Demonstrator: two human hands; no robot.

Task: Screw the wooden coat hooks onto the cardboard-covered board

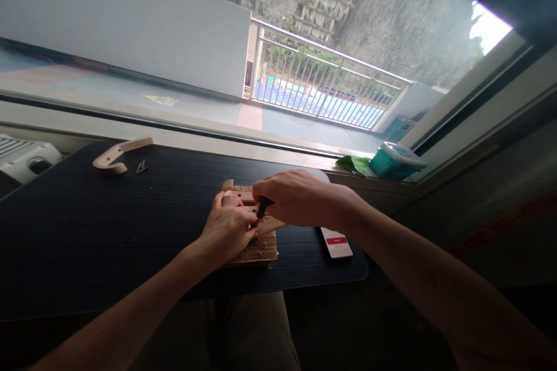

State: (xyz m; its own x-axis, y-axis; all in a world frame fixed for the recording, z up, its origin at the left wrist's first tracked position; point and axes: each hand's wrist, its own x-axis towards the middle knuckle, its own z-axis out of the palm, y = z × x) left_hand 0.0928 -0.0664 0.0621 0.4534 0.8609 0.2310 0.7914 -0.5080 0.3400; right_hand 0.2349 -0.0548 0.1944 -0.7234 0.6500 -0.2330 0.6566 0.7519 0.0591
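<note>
Right grip (pixel 292 197) clasps a dark-handled tool (pixel 263 207), pointing down at wooden pieces (pixel 272 225) on cardboard (pixel 256 255) atop the worktop (pixel 165 214). Left grip (pixel 230 225) lies over them; whether it clasps anything, I cannot tell. Off-axis pressure could make the tool slip into the left grip, close beside it.

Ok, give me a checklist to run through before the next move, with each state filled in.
1. Tool in grip: ok, the right hand holds the dark-handled tool.
2. Work steadied: ok, the left hand is on the wooden pieces over the cardboard.
3. Left fingertips clear of the tool: not ok, they sit right beside it.
4. Tool tip seated: cannot tell, it is too small and partly hidden.
5. Loose screws apart from the hands: ok, they lie by the curved wooden piece.
6. Phone out of the way: probably not ok, it lies close to the right arm.
</note>
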